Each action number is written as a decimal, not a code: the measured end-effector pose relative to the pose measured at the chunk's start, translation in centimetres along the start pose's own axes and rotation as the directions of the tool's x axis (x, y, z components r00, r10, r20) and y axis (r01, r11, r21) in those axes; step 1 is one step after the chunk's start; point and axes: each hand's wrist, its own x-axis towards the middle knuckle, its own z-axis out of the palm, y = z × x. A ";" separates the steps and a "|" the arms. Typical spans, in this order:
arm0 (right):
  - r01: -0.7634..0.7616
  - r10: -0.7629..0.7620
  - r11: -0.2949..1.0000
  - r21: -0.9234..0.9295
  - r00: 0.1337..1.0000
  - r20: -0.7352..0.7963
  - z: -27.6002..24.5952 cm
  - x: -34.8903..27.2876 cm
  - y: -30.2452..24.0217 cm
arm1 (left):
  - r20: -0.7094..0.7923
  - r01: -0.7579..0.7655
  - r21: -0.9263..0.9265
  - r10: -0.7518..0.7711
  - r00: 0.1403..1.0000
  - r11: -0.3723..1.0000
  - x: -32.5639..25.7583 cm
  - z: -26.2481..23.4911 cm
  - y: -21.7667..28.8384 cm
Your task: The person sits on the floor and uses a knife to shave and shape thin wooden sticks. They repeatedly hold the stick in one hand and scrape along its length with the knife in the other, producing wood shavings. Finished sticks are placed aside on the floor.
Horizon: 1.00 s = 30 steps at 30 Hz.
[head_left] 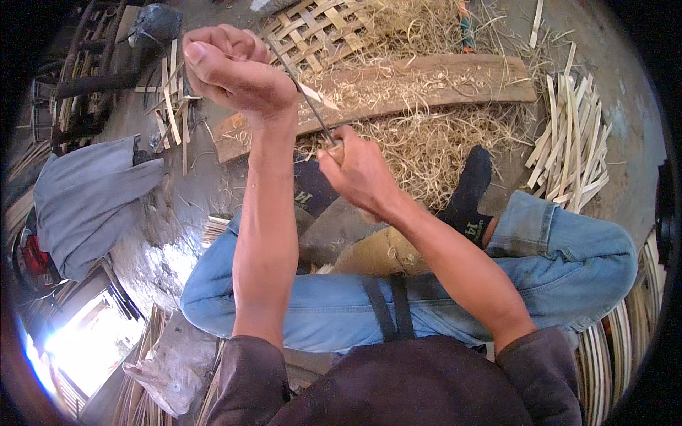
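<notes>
My left hand (pixel 231 71) is raised at the upper left with its fingers curled closed on a thin pale bamboo strip (pixel 320 96). Only the strip's end shows, coming out past the wrist beside the blade; the fingers hide the rest. Lower and to the right, my right hand (pixel 362 174) is wrapped round the handle of a knife (pixel 310 105). Its long, narrow dark blade slants up and leftward, passing just right of my left wrist. Under the blade lies a curved wooden board (pixel 426 85) strewn with curly shavings.
Shavings (pixel 426 156) heap around the board, between my feet. Pale strips (pixel 568 142) are piled at the right, with a few more (pixel 170 96) at the left. A woven lattice piece (pixel 320 32) lies beyond the board. Grey cloth (pixel 92 199) hangs at the left.
</notes>
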 end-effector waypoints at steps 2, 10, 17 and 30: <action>0.041 -0.041 0.999 0.016 0.999 -0.003 -0.5 1.0 2.3 | -0.001 -0.006 0.000 0.006 1.000 1.000 -0.1 1.1 0.0; -0.049 0.049 0.998 -0.030 0.999 -0.012 -1.4 0.5 0.8 | 0.008 -0.043 0.004 0.043 0.999 0.999 0.2 1.5 -0.2; 0.014 -0.015 0.999 -0.036 0.999 -0.036 -0.1 1.2 3.3 | 0.030 -0.038 -0.013 0.038 0.999 0.999 0.7 1.6 -0.2; 0.213 -0.212 0.977 0.014 0.975 -0.072 -0.7 -1.1 -3.2 | -0.010 -0.018 0.077 0.019 1.000 0.997 0.9 -0.4 0.0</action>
